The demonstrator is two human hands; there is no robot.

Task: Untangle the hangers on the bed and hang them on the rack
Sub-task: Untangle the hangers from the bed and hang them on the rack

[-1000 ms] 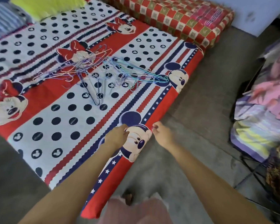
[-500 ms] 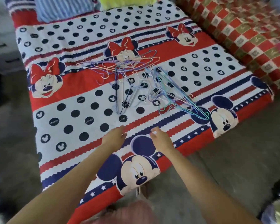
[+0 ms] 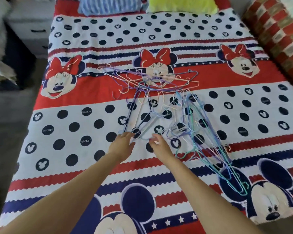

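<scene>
Bedroom with a low bed on a grey floor

Grey floor (image 3: pixel 8 135) lies along the bed's left edge; pale drawers (image 3: pixel 30 29) stand by its far left corner, and a red checked mattress (image 3: pixel 277 36) lies along its right edge in daylight.

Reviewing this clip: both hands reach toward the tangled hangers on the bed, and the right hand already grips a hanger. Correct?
Not quite. In the head view the right hand grips nothing; its fingers are spread just short of the hangers. The left hand reaches too, on the bed.

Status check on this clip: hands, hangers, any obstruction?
Left hand and right hand both open, fingertips at the tangle's near edge. Hangers tangled on the bed, none gripped. Nothing in the way.
</scene>
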